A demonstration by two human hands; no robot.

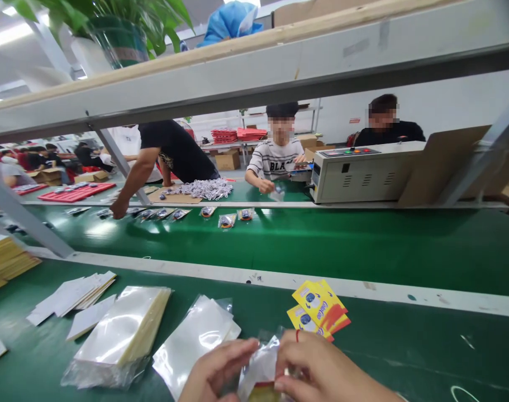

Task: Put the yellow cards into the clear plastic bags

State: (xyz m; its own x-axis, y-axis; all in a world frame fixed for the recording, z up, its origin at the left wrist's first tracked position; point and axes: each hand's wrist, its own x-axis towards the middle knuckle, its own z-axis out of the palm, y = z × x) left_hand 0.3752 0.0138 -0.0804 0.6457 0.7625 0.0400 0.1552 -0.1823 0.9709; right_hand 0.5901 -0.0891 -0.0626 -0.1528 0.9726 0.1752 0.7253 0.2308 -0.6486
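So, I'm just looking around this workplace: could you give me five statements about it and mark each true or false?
1. The left hand and right hand are both at a clear bag. True.
2. The yellow cards lie left of both hands. False: the yellow cards lie just beyond the right hand.
3. Small bagged items lie beyond the white rail. True.
4. The potted plant stands on the near work surface. False: the potted plant is up on the shelf.
5. A thick stack of plastic sleeves lies left of the hands. True.
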